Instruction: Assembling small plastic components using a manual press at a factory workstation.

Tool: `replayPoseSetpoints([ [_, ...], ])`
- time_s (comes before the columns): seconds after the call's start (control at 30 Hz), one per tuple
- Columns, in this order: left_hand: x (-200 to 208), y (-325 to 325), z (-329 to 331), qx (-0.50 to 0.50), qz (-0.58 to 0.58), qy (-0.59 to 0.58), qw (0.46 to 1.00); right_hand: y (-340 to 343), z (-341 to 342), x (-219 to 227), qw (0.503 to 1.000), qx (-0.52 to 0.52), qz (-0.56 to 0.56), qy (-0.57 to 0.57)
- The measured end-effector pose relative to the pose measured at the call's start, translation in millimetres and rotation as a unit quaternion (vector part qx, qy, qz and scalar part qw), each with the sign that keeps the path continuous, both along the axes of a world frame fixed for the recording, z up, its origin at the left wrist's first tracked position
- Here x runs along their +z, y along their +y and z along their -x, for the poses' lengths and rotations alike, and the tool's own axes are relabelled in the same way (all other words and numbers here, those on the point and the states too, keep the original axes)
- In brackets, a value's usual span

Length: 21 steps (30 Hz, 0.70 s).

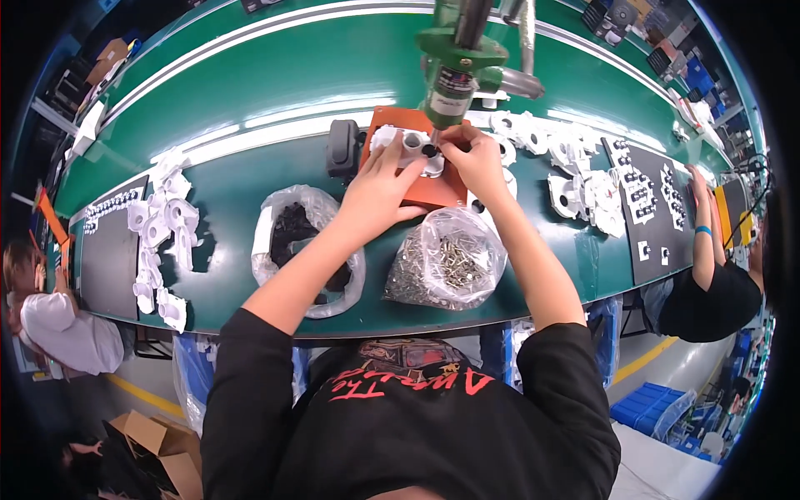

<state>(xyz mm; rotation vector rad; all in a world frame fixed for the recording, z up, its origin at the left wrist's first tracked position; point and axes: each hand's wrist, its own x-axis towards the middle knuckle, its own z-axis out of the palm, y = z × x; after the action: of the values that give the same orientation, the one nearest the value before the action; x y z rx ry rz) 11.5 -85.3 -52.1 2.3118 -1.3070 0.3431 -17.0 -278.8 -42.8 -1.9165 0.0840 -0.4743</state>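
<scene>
A white plastic housing [412, 141] with round openings lies on the orange base plate [433, 193] of a green bench press [450, 79]. My left hand [379, 190] grips its left side, fingers on top and thumb near the front. A small black round piece [430, 151] sits in one opening, below the press's thin tip. Beside that tip, my right hand [479, 160] has thumb and forefinger pinched together; what they hold is too small to make out. Close to my forearms stand a clear bag of small metal screws [454, 265] and a bag of black parts [265, 237].
White housings are heaped at the left [171, 217] and right [583, 196]. Dark boards carry small black-and-white parts, one on the left [108, 250], another on the right [646, 242]. A dark grey box [342, 148] adjoins the base plate. A person [708, 283] works at the right, another [67, 329] at the left.
</scene>
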Motion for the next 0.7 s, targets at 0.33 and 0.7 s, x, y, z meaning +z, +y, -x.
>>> replayPoseSetpoints([
  [0.33, -4, 0, -3, 0.012, 0.067, -0.010, 0.998, 2, -5, -13, 0.993, 0.007, 0.110, -0.034],
  [0.7, -5, 0, -3, 0.013, 0.055, -0.037, 0.998, 4, 23, -4, 0.895, 0.027, 0.431, -0.109],
])
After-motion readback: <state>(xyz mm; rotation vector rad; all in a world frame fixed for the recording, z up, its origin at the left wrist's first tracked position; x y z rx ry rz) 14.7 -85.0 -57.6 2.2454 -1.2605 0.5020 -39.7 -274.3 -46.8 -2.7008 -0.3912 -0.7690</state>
